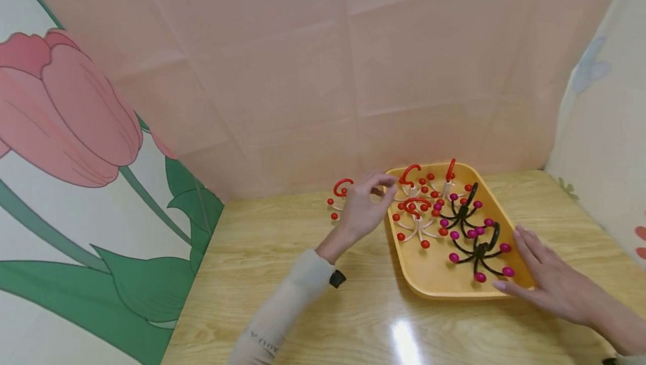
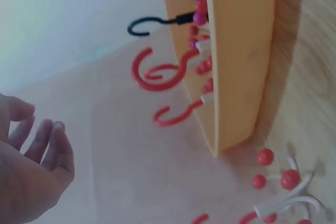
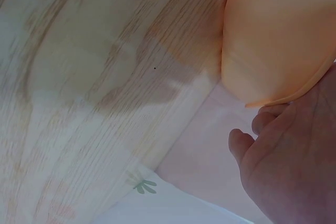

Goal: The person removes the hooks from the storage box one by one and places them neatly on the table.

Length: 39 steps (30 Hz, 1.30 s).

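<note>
- Five head massagers sit in a yellow tray [image 1: 424, 278]. Two are black massagers [image 1: 480, 250] with pink balls, on the tray's right side. Three are white massagers [image 1: 418, 223] with red hooks and red balls, at its back and left.
- The tray is on the worktop [image 1: 272, 241], by the back edge and near the back right corner.
- One more massager [image 2: 269, 207], white and red, is on the worktop near the back edge, left of the tray.
- The left hand [image 1: 363, 208] is free, with its fingers loosely bent, by the tray's left rim.
- The right hand [image 1: 552, 286] is stretched out, not clenched. Its fingers touch the tray's right side, and its thumb is by the front rim.
- A big tulip picture [image 1: 91, 112] is along the worktop's left edge.
</note>
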Tool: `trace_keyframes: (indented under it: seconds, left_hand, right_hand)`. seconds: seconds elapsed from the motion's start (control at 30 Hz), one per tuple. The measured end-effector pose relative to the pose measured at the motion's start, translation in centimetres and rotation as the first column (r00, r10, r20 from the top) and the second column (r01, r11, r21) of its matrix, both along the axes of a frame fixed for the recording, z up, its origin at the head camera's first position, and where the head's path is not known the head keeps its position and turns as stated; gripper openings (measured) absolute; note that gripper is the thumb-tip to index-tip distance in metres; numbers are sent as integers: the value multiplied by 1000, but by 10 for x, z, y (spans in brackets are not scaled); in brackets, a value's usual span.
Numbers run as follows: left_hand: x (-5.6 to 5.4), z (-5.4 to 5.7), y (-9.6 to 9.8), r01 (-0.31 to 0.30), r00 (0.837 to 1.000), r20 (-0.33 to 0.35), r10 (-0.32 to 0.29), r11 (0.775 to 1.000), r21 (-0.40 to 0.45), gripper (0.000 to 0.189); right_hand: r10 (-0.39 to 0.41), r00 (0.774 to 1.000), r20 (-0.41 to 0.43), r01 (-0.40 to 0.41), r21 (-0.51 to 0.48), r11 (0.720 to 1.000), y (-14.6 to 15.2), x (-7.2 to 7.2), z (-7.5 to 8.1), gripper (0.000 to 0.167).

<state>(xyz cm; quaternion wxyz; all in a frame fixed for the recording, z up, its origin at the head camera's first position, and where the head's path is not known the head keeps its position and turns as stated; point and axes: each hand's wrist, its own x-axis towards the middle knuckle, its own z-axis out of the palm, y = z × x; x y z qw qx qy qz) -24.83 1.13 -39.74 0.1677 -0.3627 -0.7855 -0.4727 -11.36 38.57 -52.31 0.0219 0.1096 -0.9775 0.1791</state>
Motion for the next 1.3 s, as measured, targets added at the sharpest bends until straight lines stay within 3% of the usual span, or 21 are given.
trace_keyframes:
  seconds: [0.13, 0.4, 0.57, 0.7, 0.87, 1.03, 1.3]
  left_hand:
    - [10, 2, 17, 59, 998, 17, -57, 979, -195, 27]
    - [23, 2, 49, 160, 986, 119, -118, 873, -462, 41]
    - [27, 2, 66, 207, 977, 163, -141, 824, -527, 52]
    - [30, 5, 79, 248, 962, 239, -135, 800, -546, 62]
    - [32, 4, 94, 256, 958, 262, -121, 774, -579, 67]
    - [32, -5, 110, 260, 953, 287, -95, 741, -619, 73]
    - [34, -22, 134, 239, 964, 255, -70, 644, -727, 76]
  right_hand:
    - [-7, 1000, 13, 7, -4, 1000, 0, 0, 1, 113]
    - [-21, 999, 46, 22, -18, 1000, 0, 1, 3, 114]
    - [-17, 999, 27, 18, -23, 1000, 1, 1, 3, 114]
    - [-17, 999, 28, 18, -26, 999, 0, 1, 2, 114]
    - [-21, 999, 34, 22, -23, 1000, 0, 1, 3, 114]
    - [-22, 999, 50, 23, -13, 1000, 0, -1, 4, 113]
    - [-21, 999, 35, 21, -10, 1000, 0, 1, 3, 113]
